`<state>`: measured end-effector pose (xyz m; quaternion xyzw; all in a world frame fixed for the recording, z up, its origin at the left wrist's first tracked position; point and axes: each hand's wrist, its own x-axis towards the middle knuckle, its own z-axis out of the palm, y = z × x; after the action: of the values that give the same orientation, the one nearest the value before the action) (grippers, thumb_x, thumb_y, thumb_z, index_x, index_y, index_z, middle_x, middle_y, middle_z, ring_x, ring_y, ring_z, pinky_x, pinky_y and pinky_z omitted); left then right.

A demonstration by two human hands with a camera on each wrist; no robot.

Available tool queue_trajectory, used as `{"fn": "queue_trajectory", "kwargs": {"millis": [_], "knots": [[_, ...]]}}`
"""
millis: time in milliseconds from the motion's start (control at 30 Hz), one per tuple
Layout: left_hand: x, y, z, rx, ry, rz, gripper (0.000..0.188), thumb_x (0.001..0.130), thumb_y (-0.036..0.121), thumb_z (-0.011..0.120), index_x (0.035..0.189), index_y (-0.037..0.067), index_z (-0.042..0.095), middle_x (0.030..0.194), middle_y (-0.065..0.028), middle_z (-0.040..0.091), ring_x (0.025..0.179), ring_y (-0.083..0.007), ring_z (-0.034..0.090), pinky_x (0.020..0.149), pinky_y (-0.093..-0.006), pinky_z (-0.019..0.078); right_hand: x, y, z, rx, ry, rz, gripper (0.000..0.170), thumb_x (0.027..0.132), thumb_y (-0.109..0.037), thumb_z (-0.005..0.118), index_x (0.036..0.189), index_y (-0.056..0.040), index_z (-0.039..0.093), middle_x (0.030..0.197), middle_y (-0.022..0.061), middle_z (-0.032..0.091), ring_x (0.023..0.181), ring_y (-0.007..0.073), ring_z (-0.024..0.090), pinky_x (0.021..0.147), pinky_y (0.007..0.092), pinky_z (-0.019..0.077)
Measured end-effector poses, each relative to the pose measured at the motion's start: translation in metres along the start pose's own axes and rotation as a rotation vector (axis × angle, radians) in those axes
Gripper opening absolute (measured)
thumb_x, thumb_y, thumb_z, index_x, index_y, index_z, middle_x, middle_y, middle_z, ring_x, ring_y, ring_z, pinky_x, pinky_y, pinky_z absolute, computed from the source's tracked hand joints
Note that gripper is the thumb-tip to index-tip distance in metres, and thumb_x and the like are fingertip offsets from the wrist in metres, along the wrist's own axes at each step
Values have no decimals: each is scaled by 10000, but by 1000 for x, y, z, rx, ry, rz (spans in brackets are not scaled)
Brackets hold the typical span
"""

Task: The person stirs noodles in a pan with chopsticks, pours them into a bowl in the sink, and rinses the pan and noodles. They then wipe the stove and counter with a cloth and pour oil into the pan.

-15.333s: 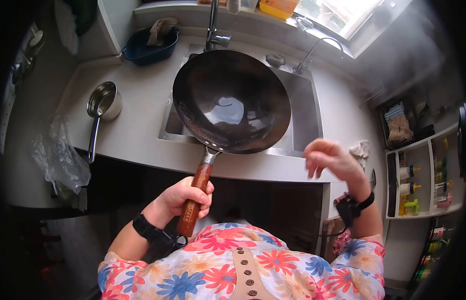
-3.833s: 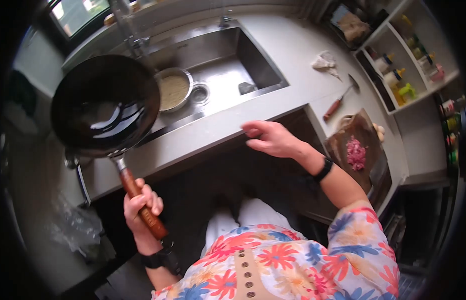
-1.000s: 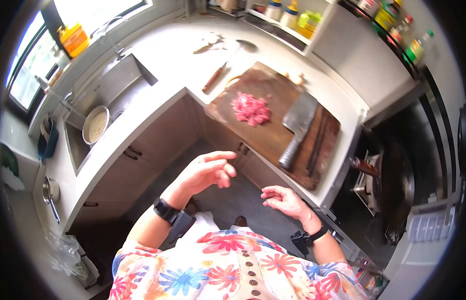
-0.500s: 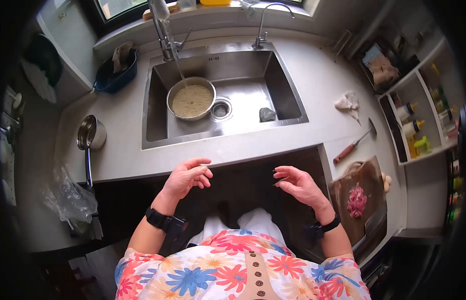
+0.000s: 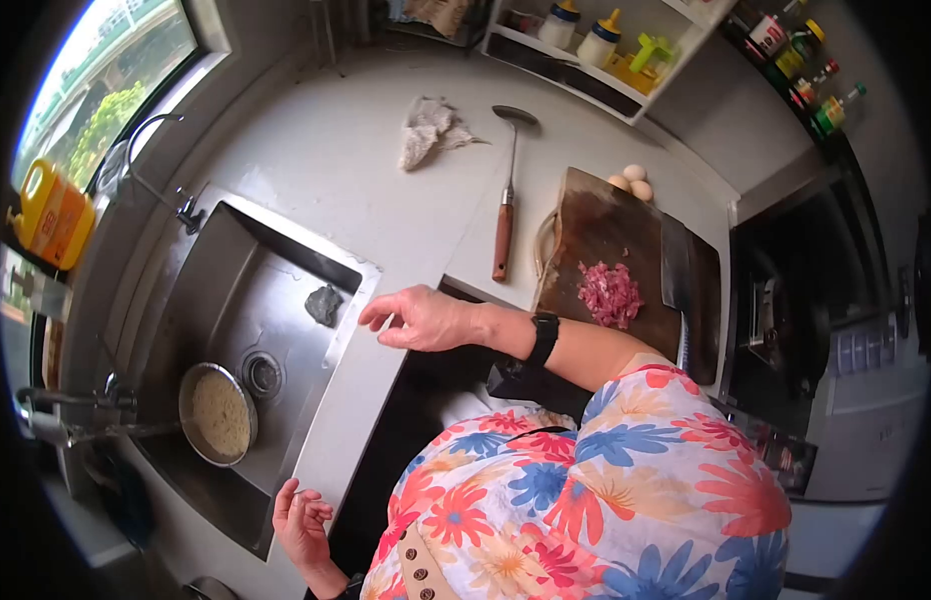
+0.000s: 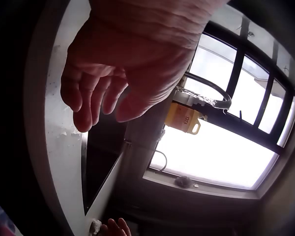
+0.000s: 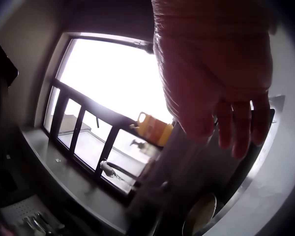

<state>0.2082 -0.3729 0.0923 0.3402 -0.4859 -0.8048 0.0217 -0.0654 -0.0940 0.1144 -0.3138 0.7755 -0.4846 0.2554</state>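
Observation:
Near the sink's front corner, my right hand (image 5: 426, 318) hovers palm down over the counter edge with loosely bent fingers, holding nothing. My left hand (image 5: 304, 530) is low in the head view beside the sink's front rim, its fingers relaxed and nothing in them. The steel sink (image 5: 201, 310) holds a round metal bowl (image 5: 222, 414) with pale, grainy-looking contents. A dark grey scrubber (image 5: 324, 305) lies in the sink close to my right fingertips. In the wrist views, the left hand (image 6: 132, 54) and right hand (image 7: 216, 69) both hang with fingers down.
A wooden cutting board (image 5: 576, 225) carries chopped pink meat (image 5: 609, 293) and a cleaver (image 5: 676, 260). Beside it lie a wood-handled ladle (image 5: 503, 230), several eggs (image 5: 636, 180) and a crumpled cloth (image 5: 431, 130). A faucet (image 5: 76, 415) reaches over the sink; the dark stove (image 5: 786, 300) stands right.
The wok my left hand gripped earlier has left it; one second ago it sat on the stove. Since half a second ago, the view turned right and my right hand moved over the sink's front edge.

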Motion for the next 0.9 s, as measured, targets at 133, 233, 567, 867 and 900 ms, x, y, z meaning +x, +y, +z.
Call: {"fn": "queue_trajectory", "kwargs": {"millis": [133, 233, 567, 867, 900], "knots": [[28, 12, 25, 95, -147, -20, 284, 876, 60, 527, 1138, -42, 485, 806, -149, 611, 571, -192, 608, 508, -244, 480, -85, 36, -68, 233, 563, 213, 190, 849, -60, 575, 1022, 18, 593, 844, 48, 623, 710, 88, 601, 629, 227, 511], [40, 17, 42, 125, -272, -53, 280, 875, 58, 528, 1133, -43, 485, 805, -147, 612, 572, -189, 607, 512, -243, 482, -208, 69, -127, -213, 1175, 415, 120, 826, -91, 579, 925, -43, 628, 699, 49, 646, 600, 117, 613, 553, 247, 490], [35, 12, 76, 279, -321, -197, 266, 862, 64, 538, 1107, -38, 521, 813, -124, 618, 616, -177, 612, 548, -261, 482, -482, 158, -139, -948, 690, 1350, 289, 617, -261, 617, 675, 21, 639, 769, 229, 613, 773, 386, 605, 678, 448, 483], [47, 3, 126, 253, -478, -251, 277, 867, 155, 583, 1104, 14, 555, 831, -59, 627, 666, -106, 610, 586, -209, 452, -489, 168, -176, -469, 902, 1471, 284, 736, -192, 531, 773, 90, 531, 645, 211, 553, 592, 316, 548, 603, 444, 437], [47, 2, 127, 235, -458, -242, 277, 867, 155, 583, 1104, 14, 555, 831, -59, 627, 666, -106, 610, 586, -209, 452, -514, 190, -191, -927, 829, 1239, 343, 793, -253, 498, 737, 84, 531, 692, 213, 561, 673, 361, 548, 646, 435, 421]]}}
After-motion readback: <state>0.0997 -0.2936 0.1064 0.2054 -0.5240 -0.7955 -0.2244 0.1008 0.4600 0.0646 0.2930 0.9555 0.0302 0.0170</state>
